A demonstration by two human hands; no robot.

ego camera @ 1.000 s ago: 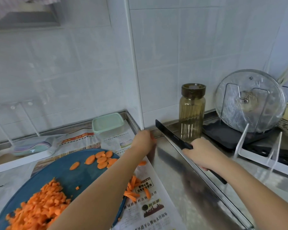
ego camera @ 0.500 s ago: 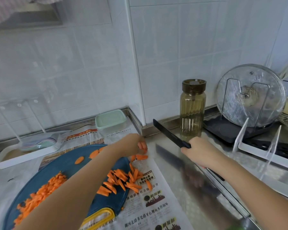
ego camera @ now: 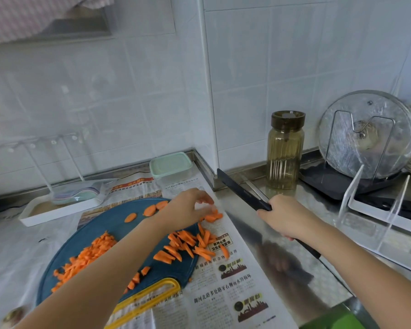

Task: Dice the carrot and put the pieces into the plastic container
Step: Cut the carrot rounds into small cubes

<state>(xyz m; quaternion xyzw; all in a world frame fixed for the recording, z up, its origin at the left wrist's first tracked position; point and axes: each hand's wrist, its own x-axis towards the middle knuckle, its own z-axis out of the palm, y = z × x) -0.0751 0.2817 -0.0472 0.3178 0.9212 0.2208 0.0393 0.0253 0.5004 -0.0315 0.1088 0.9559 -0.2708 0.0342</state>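
Observation:
A round blue cutting board (ego camera: pixel 109 224) with a yellow handle lies on newspaper. On it are a heap of diced carrot (ego camera: pixel 88 255), a few carrot slices (ego camera: pixel 150 210) and several carrot sticks (ego camera: pixel 188 245) that spill over its right edge. My left hand (ego camera: pixel 188 207) hovers with spread fingers over carrot slices (ego camera: pixel 214 216) on the newspaper just off the board. My right hand (ego camera: pixel 282 214) grips a black knife (ego camera: pixel 240 189), blade pointing up and left, above the steel counter. The plastic container (ego camera: pixel 171 166) with its mint lid on stands behind the board against the wall.
A white tray (ego camera: pixel 57 207) with coloured items sits at the back left. An amber jar (ego camera: pixel 285 150) stands right of the knife tip. A glass pot lid in a rack (ego camera: pixel 365 136) and a white stand (ego camera: pixel 377 210) fill the right side.
My left hand has drawn back from the far corner to the loose carrot slices beside the board. The view has tilted down. The knife hand has barely moved.

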